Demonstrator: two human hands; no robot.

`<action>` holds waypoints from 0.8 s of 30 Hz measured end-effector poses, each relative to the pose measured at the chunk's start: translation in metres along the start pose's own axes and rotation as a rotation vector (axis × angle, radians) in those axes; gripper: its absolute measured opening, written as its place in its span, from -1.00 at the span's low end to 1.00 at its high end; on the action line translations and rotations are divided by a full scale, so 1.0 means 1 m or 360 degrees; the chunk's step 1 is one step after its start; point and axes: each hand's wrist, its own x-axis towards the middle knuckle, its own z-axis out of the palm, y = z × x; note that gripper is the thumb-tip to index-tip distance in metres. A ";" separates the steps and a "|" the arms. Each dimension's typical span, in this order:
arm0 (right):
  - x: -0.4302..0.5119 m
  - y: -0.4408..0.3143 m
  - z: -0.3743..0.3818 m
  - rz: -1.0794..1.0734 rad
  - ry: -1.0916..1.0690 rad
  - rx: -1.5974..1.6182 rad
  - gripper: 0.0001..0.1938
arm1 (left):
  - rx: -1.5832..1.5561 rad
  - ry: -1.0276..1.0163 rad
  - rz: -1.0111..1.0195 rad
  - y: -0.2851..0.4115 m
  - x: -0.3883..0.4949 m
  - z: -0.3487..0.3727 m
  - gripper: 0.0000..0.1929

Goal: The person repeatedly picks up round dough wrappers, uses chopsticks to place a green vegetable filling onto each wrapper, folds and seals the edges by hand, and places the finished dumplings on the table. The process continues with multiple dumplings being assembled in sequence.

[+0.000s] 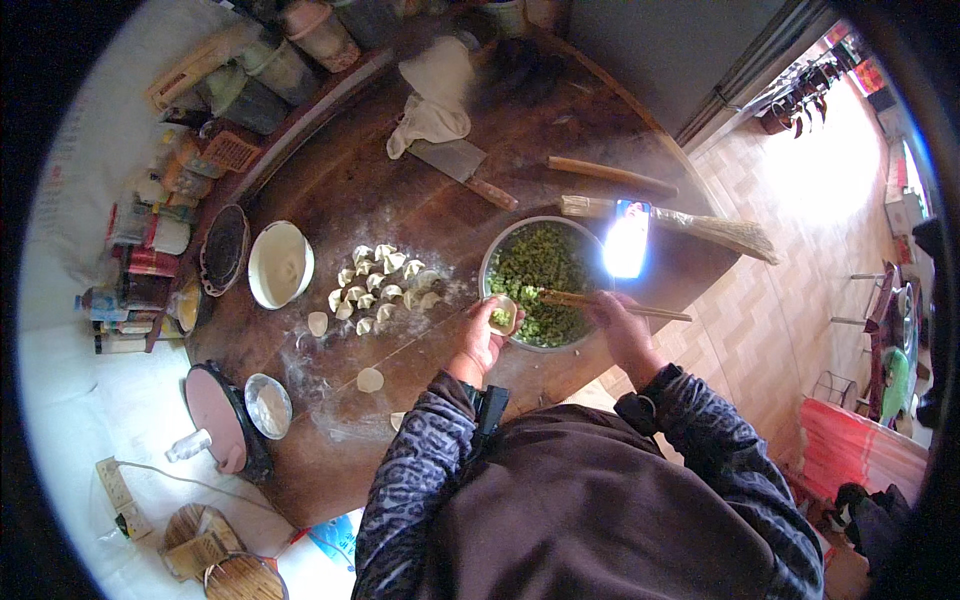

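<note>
In my left hand [481,337] lies a round dough wrapper [511,324] with green filling [501,316] at its middle. My right hand [621,326] grips a pair of wooden chopsticks [660,311], whose tips reach over the chopped green filling in a large metal bowl [483,262]. Left of the bowl, several folded dumplings [375,282] sit on the floured wooden table [442,375]. Flat dough wrappers lie nearer to me, one at the dumplings' edge [318,324] and another [370,380] below them. A lit phone [628,238] is at the bowl's right rim.
Beyond the bowl are a cleaver [457,161], a cloth [431,124], a wooden rolling pin [611,175] and a straw brush [712,229]. An enamel basin [281,264] and a bowl of flour [268,406] stand at the left. Jars line the far left ledge [300,112].
</note>
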 end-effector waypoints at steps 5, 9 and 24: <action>-0.026 -0.023 0.018 -0.0397 -0.0135 -0.0781 -0.84 | -0.0042 -0.0189 -0.0082 -0.008 0.001 0.014 -0.65; -0.033 -0.027 0.029 -0.0985 -0.0435 -0.1154 -0.87 | -0.0078 -0.0246 -0.0073 -0.008 -0.004 0.029 -0.53; 0.015 -0.003 0.003 0.0326 -0.0476 -0.0393 -0.67 | 0.0224 -0.0085 0.0087 0.002 -0.023 0.032 -0.85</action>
